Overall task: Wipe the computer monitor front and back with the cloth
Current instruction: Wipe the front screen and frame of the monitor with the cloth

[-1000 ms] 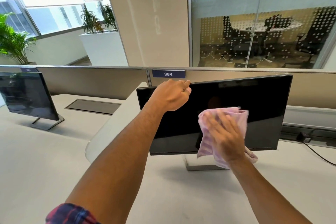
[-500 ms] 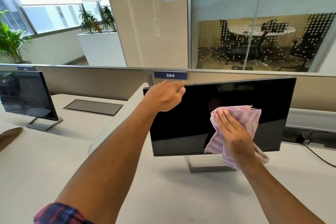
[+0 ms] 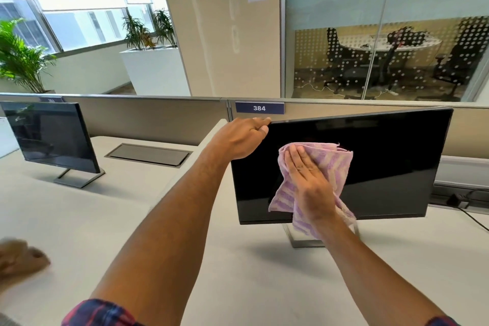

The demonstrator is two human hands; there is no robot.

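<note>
Black flat-panel computer monitor (image 3: 370, 156) on a silver metal stand (image 3: 299, 238), upright on a pale grey desk surface (image 3: 238, 272), screen dark and facing the viewer. Left hand (image 3: 242, 137) at the monitor's upper left corner, fingers curled over the top edge, thumb on the front side, gripping the frame. Right hand (image 3: 308, 182) flat against the screen's left half, fingers straight and close together, pressing a pink-and-lilac striped cloth (image 3: 333, 167) onto the glass; cloth bunched beneath the palm, lower folds hanging past the bottom bezel in front of the stand. Blue plaque marked 384 (image 3: 259, 108) on the beige partition (image 3: 158, 116) just behind the left hand. Second dark monitor (image 3: 50, 137) well apart at left on the adjoining desk. Black cable (image 3: 471, 216) on the desk at far right. Blurred hand of another person (image 3: 18, 259) at lower left edge.
</note>
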